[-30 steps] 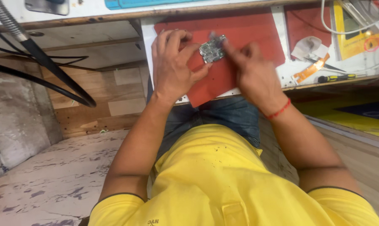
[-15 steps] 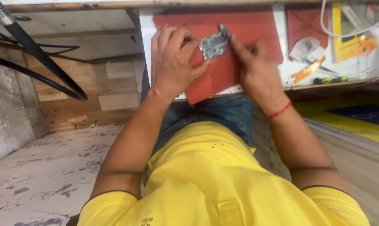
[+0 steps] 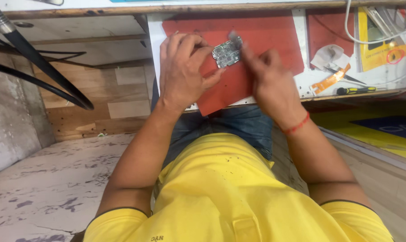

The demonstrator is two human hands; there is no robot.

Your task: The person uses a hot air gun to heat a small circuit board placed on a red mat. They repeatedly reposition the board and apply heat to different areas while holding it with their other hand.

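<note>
Hands meet over a small circuit board (image 3: pixel 227 52). The left hand (image 3: pixel 182 74) holds the board by its left edge, with the fingers curled over it and the thumb pushing up from below. So the board sits up off the red mat (image 3: pixel 265 40), tipped a little, with its green side and tiny silver parts showing.

The right hand (image 3: pixel 268 83) is just to the right of the board. Its fingers (image 3: pixel 243 51) press on the board's right edge and top corner. They look blurry, so I cannot tell if they pinch something small or only touch the board.

Right under the held board lies the red mat, on a white table top (image 3: pixel 154 49). Well off to the right of the hands lie a bit of white paper (image 3: pixel 328 56), an orange strip (image 3: pixel 330 80) and a screwdriver with a yellow and black handle (image 3: pixel 356 90). A red string (image 3: pixel 296 127) goes around the right wrist. Below the hands are blue jeans (image 3: pixel 238 125) and a yellow shirt (image 3: pixel 230 192).
</note>
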